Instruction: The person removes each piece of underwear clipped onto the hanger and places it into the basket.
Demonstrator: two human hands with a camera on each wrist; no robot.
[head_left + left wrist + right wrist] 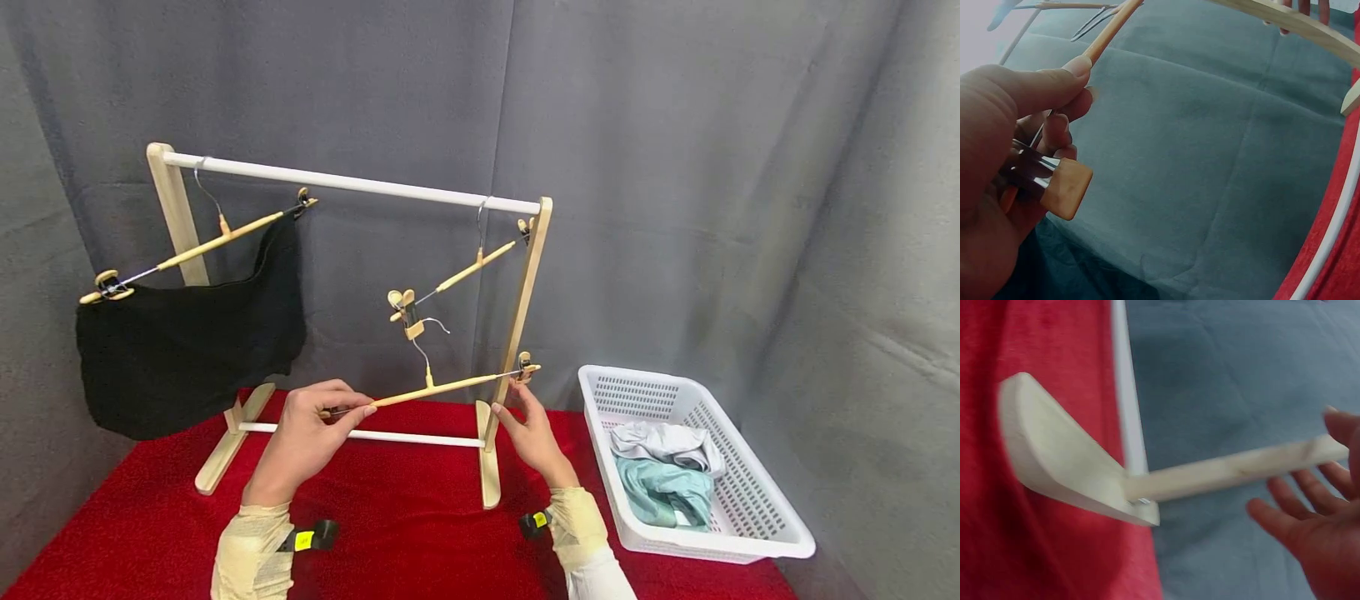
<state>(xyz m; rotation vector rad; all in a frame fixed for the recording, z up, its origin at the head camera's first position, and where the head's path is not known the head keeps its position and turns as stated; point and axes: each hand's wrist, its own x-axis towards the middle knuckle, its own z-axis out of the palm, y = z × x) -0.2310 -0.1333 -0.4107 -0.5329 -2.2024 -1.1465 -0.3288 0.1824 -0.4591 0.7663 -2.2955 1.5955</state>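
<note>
We hold the clip hanger [457,386] in front of the rack [520,317], above the red-covered bench [405,517]. Our left hand [311,432] pinches its bar [1113,31] near the left end; our right hand [536,432] is spread by the right clip [525,366], and we cannot tell if it touches. The hanger seems light and stiff. The thicker bar should be sure to grip; the thin metal ends are perhaps slippery.

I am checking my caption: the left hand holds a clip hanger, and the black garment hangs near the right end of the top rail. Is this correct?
No: the black garment hangs near the left end of the top rail, as the head view shows. The left hand does hold a clip hanger.
</note>
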